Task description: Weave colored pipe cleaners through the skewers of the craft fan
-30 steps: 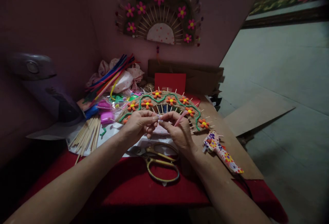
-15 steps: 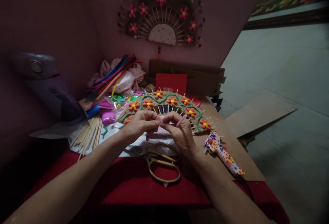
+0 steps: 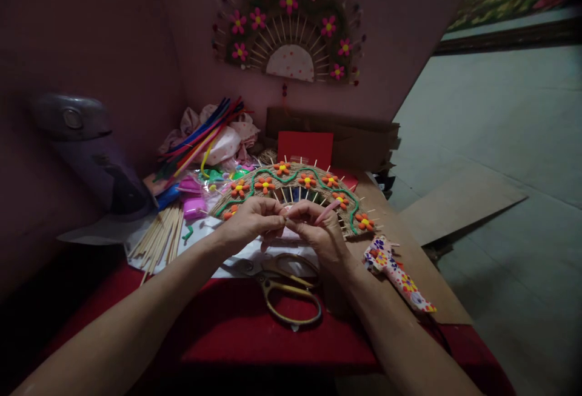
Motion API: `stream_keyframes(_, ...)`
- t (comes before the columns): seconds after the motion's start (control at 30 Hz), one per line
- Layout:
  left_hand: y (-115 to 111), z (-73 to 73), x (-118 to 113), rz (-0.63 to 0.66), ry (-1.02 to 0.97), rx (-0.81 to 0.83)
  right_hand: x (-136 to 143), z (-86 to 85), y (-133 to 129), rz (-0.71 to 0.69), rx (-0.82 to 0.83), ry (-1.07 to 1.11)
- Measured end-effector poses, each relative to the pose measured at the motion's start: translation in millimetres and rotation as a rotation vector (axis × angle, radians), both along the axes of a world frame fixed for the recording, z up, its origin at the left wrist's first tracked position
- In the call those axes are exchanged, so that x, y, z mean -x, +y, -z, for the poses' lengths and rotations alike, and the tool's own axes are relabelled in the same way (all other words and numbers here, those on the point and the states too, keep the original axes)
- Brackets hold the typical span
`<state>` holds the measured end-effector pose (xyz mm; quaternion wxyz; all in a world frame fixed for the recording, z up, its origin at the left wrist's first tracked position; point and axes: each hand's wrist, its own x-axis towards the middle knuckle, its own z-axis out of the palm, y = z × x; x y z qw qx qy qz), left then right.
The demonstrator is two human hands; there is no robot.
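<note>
Above the near edge of a half-round, twine-wrapped fan (image 3: 318, 179) with orange flowers and a wavy green trim, my two hands meet fingertip to fingertip. My left hand (image 3: 254, 220) is closed in a pinch; whatever lies between its fingertips is too small to make out. My right hand (image 3: 318, 235) is closed too, its thumb and forefinger pinched against the left fingertips. A slim pink stick-like tool (image 3: 326, 211) rests in its grip, pointing up and right. Just below the hands lie large scissors (image 3: 295, 317) with gold-coloured handles.
A flower-patterned glue gun (image 3: 400, 275) lies on cardboard at right. Wooden sticks (image 3: 159, 238) are piled at left, near pink clay packets (image 3: 193, 207) and coloured pipe cleaners (image 3: 200, 135). A dark tumbler (image 3: 100, 165) stands far left. Another fan (image 3: 291, 62) hangs on the wall.
The pink tool in my right hand has tilted outward and shows more of its length. My hands stay together at the fingertips. The whole view has shifted slightly.
</note>
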<state>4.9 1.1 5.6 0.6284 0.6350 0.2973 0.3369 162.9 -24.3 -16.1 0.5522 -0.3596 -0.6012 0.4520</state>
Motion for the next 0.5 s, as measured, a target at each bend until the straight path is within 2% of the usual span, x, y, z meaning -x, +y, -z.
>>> stream_keyframes(0.13,1.9,4.8,-0.5,-0.021,-0.013,0.017,0.9,1.0,0.9,0.012,0.024,0.017)
stream_keyframes(0.33,3.2,8.3,0.4,-0.009,-0.004,-0.001,-0.2,0.5,1.7,0.044,0.021,-0.08)
stream_keyframes(0.5,4.4,6.2,2.4,0.03,0.021,0.001,-2.2,-2.4,0.5,0.031,-0.083,-0.257)
